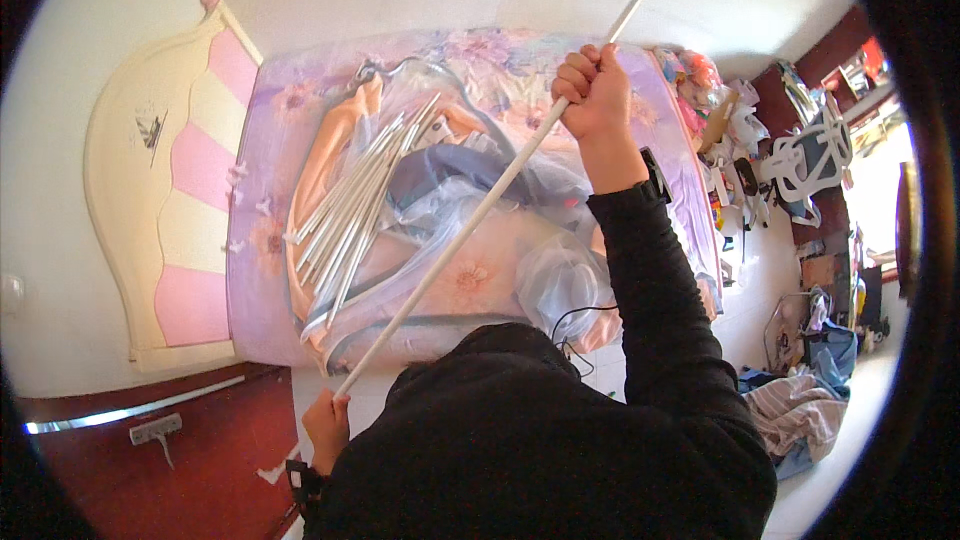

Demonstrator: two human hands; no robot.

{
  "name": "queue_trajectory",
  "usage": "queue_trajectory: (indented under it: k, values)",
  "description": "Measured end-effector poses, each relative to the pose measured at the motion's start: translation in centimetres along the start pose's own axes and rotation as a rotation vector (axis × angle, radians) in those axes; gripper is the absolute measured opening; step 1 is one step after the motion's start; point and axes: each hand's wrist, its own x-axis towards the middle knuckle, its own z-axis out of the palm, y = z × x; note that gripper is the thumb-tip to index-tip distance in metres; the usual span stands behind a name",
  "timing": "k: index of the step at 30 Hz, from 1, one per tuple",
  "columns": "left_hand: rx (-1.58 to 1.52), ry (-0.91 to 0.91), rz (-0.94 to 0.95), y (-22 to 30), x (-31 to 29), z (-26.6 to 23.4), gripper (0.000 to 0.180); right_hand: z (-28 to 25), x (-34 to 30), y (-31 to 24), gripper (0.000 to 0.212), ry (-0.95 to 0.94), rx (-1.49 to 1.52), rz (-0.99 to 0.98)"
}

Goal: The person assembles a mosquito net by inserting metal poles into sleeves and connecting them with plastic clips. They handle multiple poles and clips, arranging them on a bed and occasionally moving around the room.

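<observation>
A long white pole (470,223) slants across the view, from low on the left to high on the right. My right hand (598,100) is closed round its upper part, and the pole's far end sticks out above the fist. At the lower end, my left hand (325,428) grips the pole beside my body. Beyond the pole, a bundle of thin white rods (362,205) lies on the bed (640,130). Next to the rods is a crumpled heap of clear, grey-edged sheeting (440,195) with peach-coloured parts.
A cream and pink headboard (150,170) stands at the left, above a dark red cabinet (200,450) with a power strip (156,428). Right of the bed are bags (745,125), a white chair-like frame (812,158) and piled clothes (800,415). A black cable (575,315) hangs near my body.
</observation>
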Motion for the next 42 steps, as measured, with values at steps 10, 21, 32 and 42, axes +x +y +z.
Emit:
queue_trajectory:
  k: [10, 21, 32, 42]
  values:
    - [-0.485, -0.491, 0.009, 2.1, -2.7, -1.0, 0.041, 2.9, -2.8, -7.8, 0.043, -0.722, 0.401, 0.146]
    - [-0.276, -0.016, 0.243, 3.2, -2.8, -0.7, 0.024, 2.6, -3.3, -9.0, 0.035, -0.221, 0.271, -0.131]
    - [-0.201, -0.021, 0.147, 3.0, -4.3, -2.4, 0.025, 0.7, -1.8, -13.4, 0.019, -0.455, 0.354, -0.077]
    - [-0.274, 0.398, 0.352, 15.3, 7.7, -5.8, 0.017, -0.3, -13.8, 12.1, 0.037, -0.294, -0.408, 0.126]
